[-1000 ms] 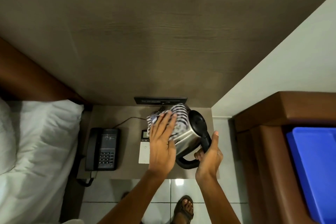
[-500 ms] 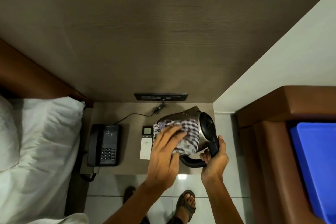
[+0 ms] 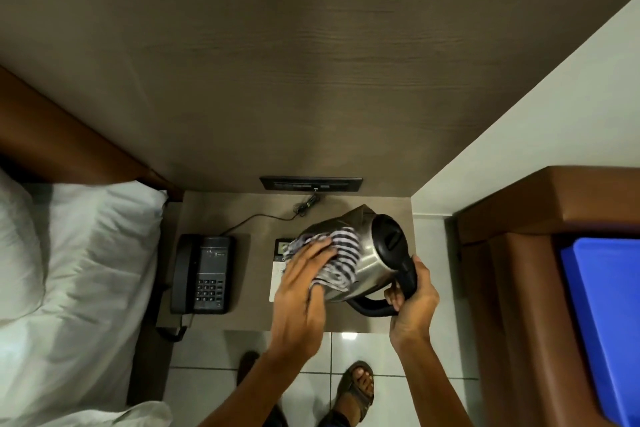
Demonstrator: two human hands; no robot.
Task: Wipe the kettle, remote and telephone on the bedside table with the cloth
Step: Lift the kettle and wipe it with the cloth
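A steel kettle (image 3: pixel 365 253) with a black lid and handle is tilted over on its side above the bedside table (image 3: pixel 249 312). My right hand (image 3: pixel 412 302) is closed around its black handle. My left hand (image 3: pixel 301 295) presses a striped cloth (image 3: pixel 341 258) flat against the kettle's steel side. A white remote (image 3: pixel 277 274) lies on the table just left of the kettle, mostly hidden by my left hand. The dark telephone (image 3: pixel 204 274) sits at the table's left side, its handset in place.
A bed with white sheets (image 3: pixel 76 270) borders the table on the left. A brown cabinet (image 3: pixel 519 288) with a blue bin (image 3: pixel 606 322) stands at the right. A cord (image 3: pixel 263 217) runs to a wall socket panel (image 3: pixel 311 183). My sandalled foot (image 3: pixel 356 388) is on the tiled floor.
My left hand has slid the cloth from the kettle's upper body down along its side towards me. The kettle has tipped further over, its lid now facing right.
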